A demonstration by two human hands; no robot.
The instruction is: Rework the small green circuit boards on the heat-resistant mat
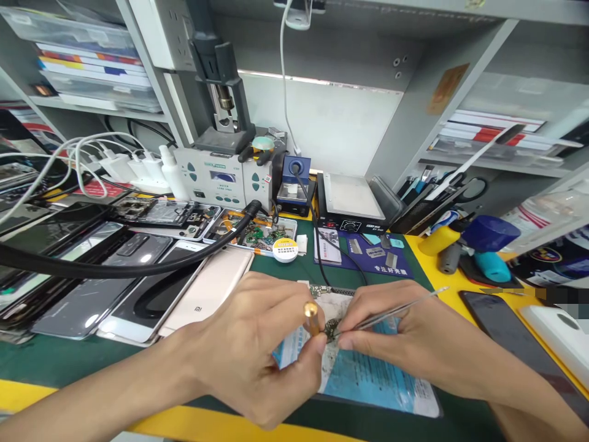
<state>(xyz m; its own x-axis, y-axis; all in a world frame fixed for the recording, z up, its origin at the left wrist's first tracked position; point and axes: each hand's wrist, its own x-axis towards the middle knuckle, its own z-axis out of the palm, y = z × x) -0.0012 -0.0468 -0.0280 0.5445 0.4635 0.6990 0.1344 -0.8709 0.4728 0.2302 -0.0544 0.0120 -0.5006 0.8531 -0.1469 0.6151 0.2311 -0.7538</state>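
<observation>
My left hand point(257, 344) is closed around a slim tool with a shiny gold rounded cap point(311, 310); its lower end is hidden by my fingers. My right hand point(391, 331) pinches metal tweezers point(396, 311), whose back end points up to the right. Between my fingertips, a small dark circuit part point(332, 327) sits at the tweezer tips; which hand steadies it I cannot tell. Below both hands lies a blue and white printed mat point(375, 380). A narrow circuit board point(321, 291) rests at the mat's far edge.
Several phones point(209, 288) lie at left under a thick black hose point(151, 270). Behind stand a hot-air station point(221, 178), a tray of circuit boards point(276, 226), a blue soldering stand point(294, 190) and a hot plate point(352, 196). Bottles point(439, 238) and a dark phone point(510, 337) are at right.
</observation>
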